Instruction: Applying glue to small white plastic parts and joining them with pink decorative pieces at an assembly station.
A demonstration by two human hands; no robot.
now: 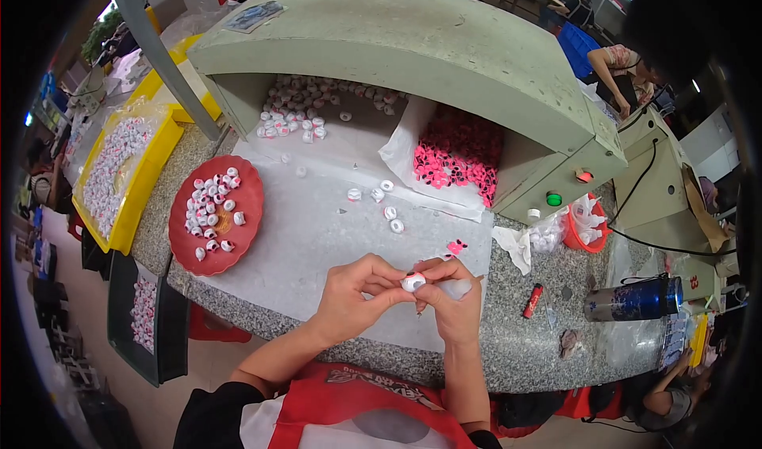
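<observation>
Above the front of the white paper sheet point(317, 235), my two hands meet at one small white round piece with dark and pink marks point(413, 282). My left hand point(353, 294) pinches it from the left with thumb and fingertips. From the other side, the thumb and fingers of my right hand point(452, 302) press on it too. A translucent whitish object point(456, 289) is tucked in my right hand; its shape is mostly hidden, so I cannot tell its kind. Just beyond my right hand lie a few flat pink-and-black pieces point(455, 247). Several similar white pieces point(389, 212) sit farther back on the paper.
A red plate point(251, 251) of white pieces stands at left, beside yellow trays point(163, 159). A grey-green metal housing point(397, 32) spans the back, with pink pieces point(456, 151) in a paper-lined section. At right are an orange basket point(597, 243), a red lighter-like object point(533, 301) and a blue tumbler point(635, 300).
</observation>
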